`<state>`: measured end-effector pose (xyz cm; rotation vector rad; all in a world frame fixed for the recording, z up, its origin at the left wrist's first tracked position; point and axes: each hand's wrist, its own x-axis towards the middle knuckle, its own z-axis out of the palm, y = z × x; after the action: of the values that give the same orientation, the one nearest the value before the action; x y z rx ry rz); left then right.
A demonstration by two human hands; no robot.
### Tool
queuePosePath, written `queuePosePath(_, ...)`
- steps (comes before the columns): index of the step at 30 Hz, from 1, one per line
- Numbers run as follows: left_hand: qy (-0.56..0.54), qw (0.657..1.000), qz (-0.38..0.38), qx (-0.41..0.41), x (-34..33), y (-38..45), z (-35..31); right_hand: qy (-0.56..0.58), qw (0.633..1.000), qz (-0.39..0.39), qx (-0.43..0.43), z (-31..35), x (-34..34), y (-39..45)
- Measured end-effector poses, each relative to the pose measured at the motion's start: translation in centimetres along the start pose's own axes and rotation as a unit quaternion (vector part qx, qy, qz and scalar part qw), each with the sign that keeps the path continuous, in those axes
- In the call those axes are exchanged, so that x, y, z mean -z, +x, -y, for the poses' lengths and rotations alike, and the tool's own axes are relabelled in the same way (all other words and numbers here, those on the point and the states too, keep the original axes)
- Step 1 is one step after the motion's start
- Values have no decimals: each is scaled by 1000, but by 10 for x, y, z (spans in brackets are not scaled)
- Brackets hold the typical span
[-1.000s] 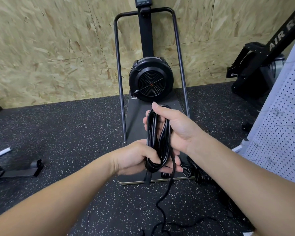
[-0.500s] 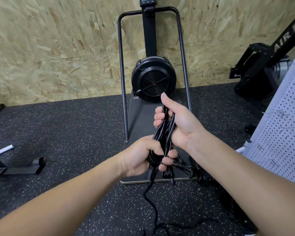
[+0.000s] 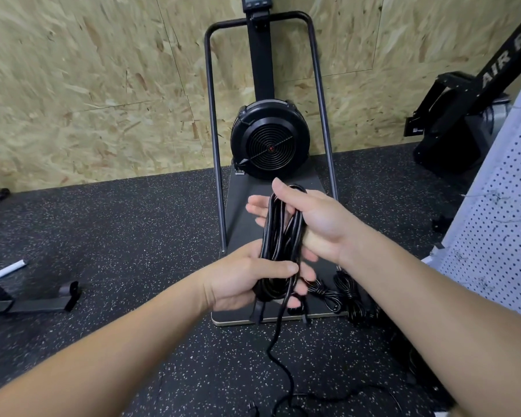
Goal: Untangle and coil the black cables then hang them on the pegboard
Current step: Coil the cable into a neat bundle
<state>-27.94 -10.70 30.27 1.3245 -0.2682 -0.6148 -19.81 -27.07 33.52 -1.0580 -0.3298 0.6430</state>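
- Head view, the hands: the left hand [image 3: 247,278] grips the lower end of a coiled black cable [image 3: 278,236], thumb laid across the front of the strands and fingers curled behind. The right hand [image 3: 310,218] holds the upper end, with the loops passing over the palm between thumb and fingers; the fingers that show reach out fairly straight behind the strands.
- Head view, the coil: it hangs long and narrow between the two hands, several loops lying roughly side by side, held in the air above the base plate of a black fan-wheel exercise machine [image 3: 269,139].
- Head view, what is left of this cable: a loose tail [image 3: 278,341] drops from under the left hand and snakes down across the speckled rubber floor [image 3: 118,236] toward the bottom edge. By my reading the coil is well advanced but not closed off, since that tail is not yet gathered in.
- Head view, other cables: more black cables [image 3: 348,299] lie bunched on the floor just right of the machine's base, partly hidden by the right forearm. Whether they are tangled or already bundled I cannot tell.
- Head view, the goal: the white pegboard [image 3: 500,224] stands at the right edge; no cable hangs on the part that shows. So hanging seems wholly undone, and at least one further cable awaits.
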Motion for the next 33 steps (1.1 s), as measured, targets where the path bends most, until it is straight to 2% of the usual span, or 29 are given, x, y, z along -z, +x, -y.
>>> queuePosePath(2,-38,999,19,16,-3,0,-3,-52,998,10,-18,4,9,-3)
queuePosePath(4,-70,997,29,27,-3,1,-5,-35,999,24,-21,5,18,-2)
queuePosePath(7,-67,997,40,18,-1,3,-4,-7,998,67,-1,3,27,0)
queuePosePath(10,-51,998,30,8,-2,7,2,-34,996,84,-2,1,32,3)
queuePosePath(15,-25,995,-88,-39,1,14,9,-95,995,26,-21,-12,35,4)
queuePosePath(19,-20,972,-219,-87,18,15,-5,-142,977,77,-135,-36,40,-4)
queuePosePath(22,-71,957,-257,-115,33,14,-10,-257,935,156,-190,-57,33,-10)
queuePosePath(24,-81,946,-286,-131,44,16,-10,-296,919,183,-188,-63,26,-13)
queuePosePath(29,-121,918,-352,-139,65,14,-6,-292,944,105,-108,-67,13,-8)
queuePosePath(33,-138,906,-372,-149,74,15,-4,-174,961,139,-166,-78,-2,-11)
